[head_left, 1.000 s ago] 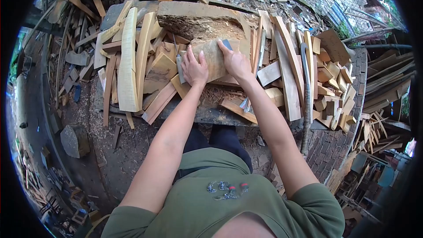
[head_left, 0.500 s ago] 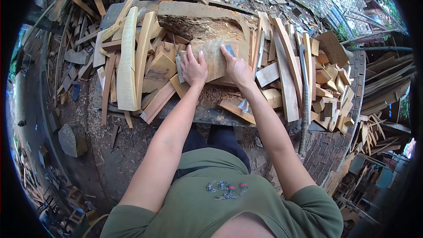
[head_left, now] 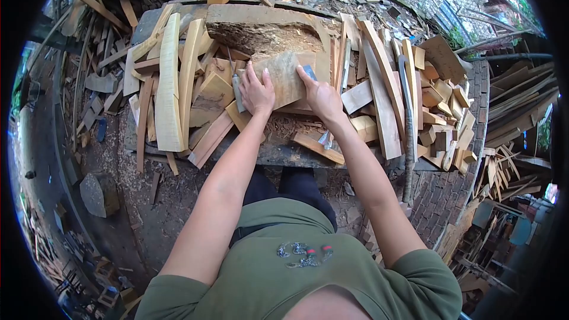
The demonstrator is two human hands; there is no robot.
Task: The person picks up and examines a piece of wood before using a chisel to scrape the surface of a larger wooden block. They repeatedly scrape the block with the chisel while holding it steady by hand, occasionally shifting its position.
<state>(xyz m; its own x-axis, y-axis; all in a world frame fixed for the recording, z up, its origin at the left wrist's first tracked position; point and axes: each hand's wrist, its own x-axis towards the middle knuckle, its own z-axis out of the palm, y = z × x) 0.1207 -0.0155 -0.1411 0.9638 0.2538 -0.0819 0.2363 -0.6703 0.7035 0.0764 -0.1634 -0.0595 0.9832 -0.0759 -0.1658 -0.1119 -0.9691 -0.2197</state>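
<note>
A flat, weathered wooden board (head_left: 281, 80) lies tilted on the bench between my hands. My left hand (head_left: 256, 90) is closed on its left edge, fingers pointing away from me over the top. At the right edge, my right hand (head_left: 323, 98) grips the board with the index finger stretched along it. By that fingertip shows a small blue-grey flat piece (head_left: 310, 72); its kind I cannot make out. A grey strip (head_left: 238, 93) is partly hidden beside my left hand. Behind the board sits a thick block with a rough, crumbling hollow (head_left: 267, 37).
Long curved wood pieces (head_left: 170, 83) lie on the bench's left side. More strips (head_left: 382, 106) and several offcuts (head_left: 441, 101) fill the right, with a long dark bar (head_left: 409, 136) overhanging the front edge. A short wood piece (head_left: 318, 147) lies near me.
The scene has shifted slightly in view as my head moved. Both hands stay on the board, with hardly any change in their grip.
</note>
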